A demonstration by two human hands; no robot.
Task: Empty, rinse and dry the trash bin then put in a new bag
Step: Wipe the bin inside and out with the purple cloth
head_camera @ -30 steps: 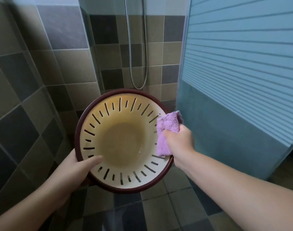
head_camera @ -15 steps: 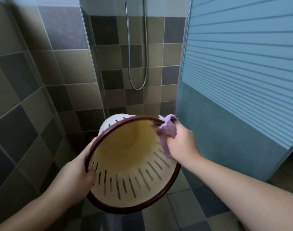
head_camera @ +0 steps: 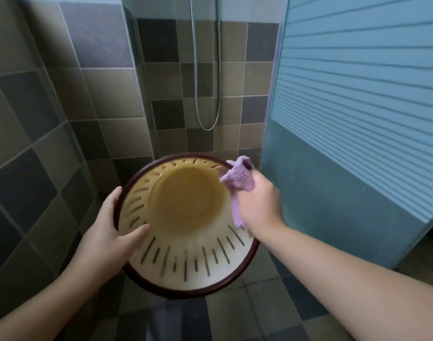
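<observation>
Brown and grey tiles line the shower wall [head_camera: 92, 99], where a metal hose [head_camera: 208, 70] hangs beside a ribbed glass door [head_camera: 358, 94]. A cream trash bin [head_camera: 185, 257] with a dark rim is held above the tiled floor, its open mouth turned toward the camera. Its left rim is gripped by the left hand [head_camera: 107, 237], thumb inside. A purple cloth [head_camera: 238, 180] is clamped in the fingers of the right hand [head_camera: 259, 205] and pressed against the bin's inner right wall.
</observation>
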